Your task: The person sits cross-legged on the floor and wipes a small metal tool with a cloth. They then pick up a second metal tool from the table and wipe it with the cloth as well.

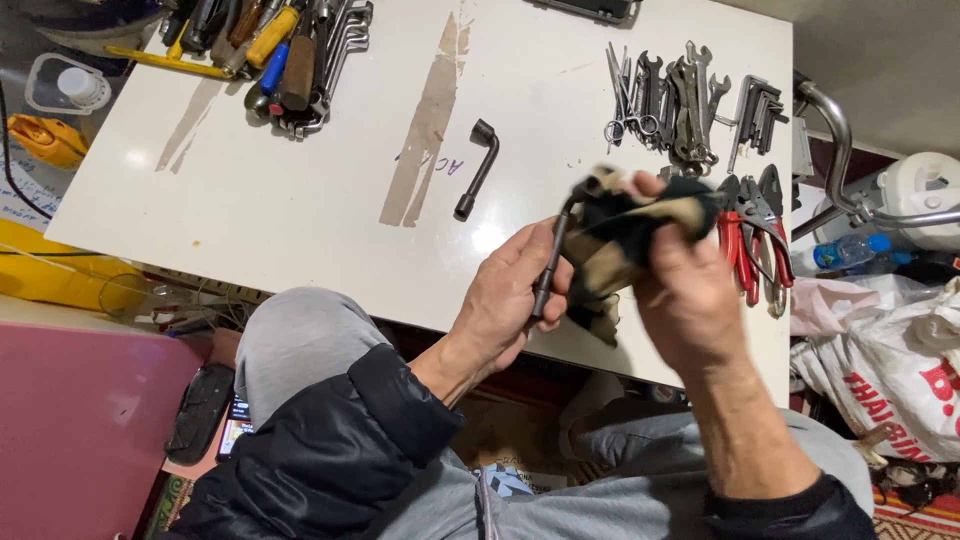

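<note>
My left hand (505,300) grips a dark L-shaped socket wrench (548,272) by its shaft, above the near edge of the white table (300,200). My right hand (685,285) holds a dirty black and tan rag (625,245) wrapped around the wrench's upper end, which it hides. A second L-shaped socket wrench (477,168) lies on the table just beyond my left hand.
Several spanners and scissors (680,100) lie at the far right, red-handled pliers (750,240) beside my right hand. Screwdrivers and hex keys (280,50) are piled at the far left. A white sack (890,360) and a plastic bottle (850,250) sit to the right.
</note>
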